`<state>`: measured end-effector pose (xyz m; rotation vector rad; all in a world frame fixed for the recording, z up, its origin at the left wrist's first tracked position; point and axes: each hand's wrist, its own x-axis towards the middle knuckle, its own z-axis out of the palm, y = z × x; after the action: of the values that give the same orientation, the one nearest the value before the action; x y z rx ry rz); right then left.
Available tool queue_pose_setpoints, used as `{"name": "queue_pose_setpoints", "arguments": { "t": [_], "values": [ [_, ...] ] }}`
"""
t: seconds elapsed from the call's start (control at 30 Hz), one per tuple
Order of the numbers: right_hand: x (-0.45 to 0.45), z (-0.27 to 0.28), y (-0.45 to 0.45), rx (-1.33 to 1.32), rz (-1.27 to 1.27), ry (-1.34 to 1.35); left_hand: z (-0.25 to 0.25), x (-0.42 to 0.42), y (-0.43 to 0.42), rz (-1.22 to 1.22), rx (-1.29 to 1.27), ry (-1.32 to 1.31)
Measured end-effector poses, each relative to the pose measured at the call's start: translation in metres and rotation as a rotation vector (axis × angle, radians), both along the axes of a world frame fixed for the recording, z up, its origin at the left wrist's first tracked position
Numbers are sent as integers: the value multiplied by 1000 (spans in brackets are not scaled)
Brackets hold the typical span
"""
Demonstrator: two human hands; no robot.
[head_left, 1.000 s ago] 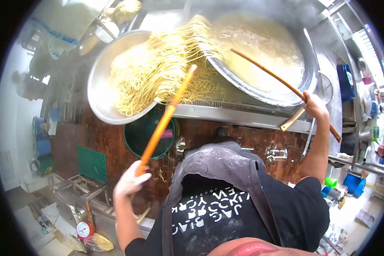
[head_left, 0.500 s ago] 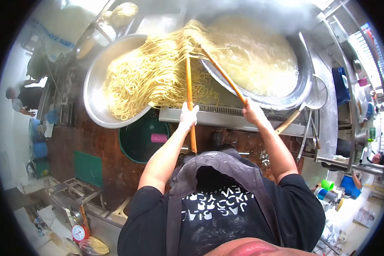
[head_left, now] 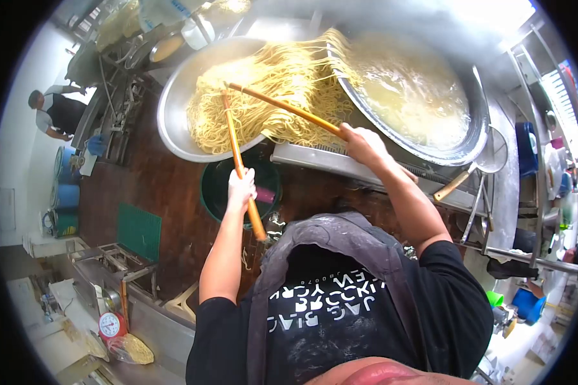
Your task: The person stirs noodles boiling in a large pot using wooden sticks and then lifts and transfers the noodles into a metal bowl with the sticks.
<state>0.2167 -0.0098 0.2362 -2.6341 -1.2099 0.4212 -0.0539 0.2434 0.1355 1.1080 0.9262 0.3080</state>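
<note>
My left hand (head_left: pixel 241 187) is wrapped round a long wooden stick (head_left: pixel 232 138), its tip on the noodles. A second long wooden stick (head_left: pixel 289 109) is in the grip of my right hand (head_left: pixel 365 145), slanting up and left. The two tips come close together over the yellow noodles (head_left: pixel 237 115). These noodles fill a large metal bowl (head_left: pixel 172 128) and trail in a thick mass across to the rim of a big round pot (head_left: pixel 424 153). Pale, bubbling liquid (head_left: pixel 424 96) fills the pot under steam.
Below the bowl stands a dark green bucket (head_left: pixel 213 199) with a pink item (head_left: pixel 264 195) inside. A wooden-handled strainer (head_left: pixel 492 151) lies right of the pot. At far left is another person (head_left: pixel 64 112); a red scale (head_left: pixel 111 326) sits lower left.
Both sticks have swung left, from the pot's rim to over the bowl. The noodles they lifted now lie draped from bowl to pot rim. The view has shifted too.
</note>
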Motion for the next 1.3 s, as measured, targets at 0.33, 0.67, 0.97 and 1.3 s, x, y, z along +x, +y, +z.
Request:
{"name": "queue_pose_setpoints", "arguments": {
  "t": [0.33,0.67,0.97,1.3],
  "values": [
    [-14,76,-148,-188,-247,170,161,-255,112,-648,568,588],
    [-80,113,-230,-273,-546,177,197,-285,117,-878,456,567],
    [-144,-57,-164,-187,-442,393,31,-147,43,-725,792,422],
    [-142,-134,-61,375,-618,659,-35,47,-6,-639,560,317]
  ]
}}
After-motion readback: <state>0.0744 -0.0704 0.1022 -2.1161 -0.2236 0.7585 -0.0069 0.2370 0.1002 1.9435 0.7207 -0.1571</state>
